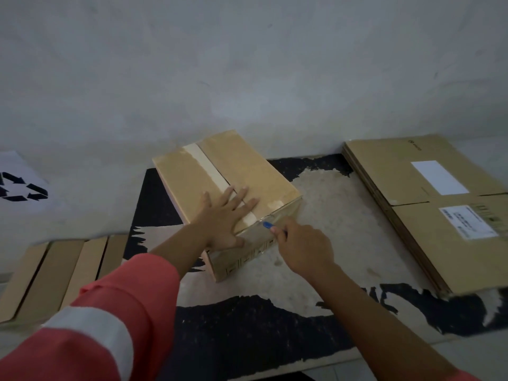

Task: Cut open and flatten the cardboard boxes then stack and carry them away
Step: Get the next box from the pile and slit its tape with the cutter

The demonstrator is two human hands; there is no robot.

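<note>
A closed brown cardboard box [247, 171] stands on a worn black and beige mat [247, 320], its top seam sealed with pale tape. My left hand [224, 215] presses flat on the box top near its front edge, fingers spread across the tape. My right hand [301, 247] grips a blue-handled cutter [268, 225], whose tip meets the taped front top edge of the box. Most of the cutter is hidden in my fist.
A stack of flattened cardboard boxes [428, 210] with white labels lies on the right. More flattened cardboard [55, 273] lies at the left. A white sheet with a black recycling symbol [19, 185] sits at far left. A grey wall rises behind.
</note>
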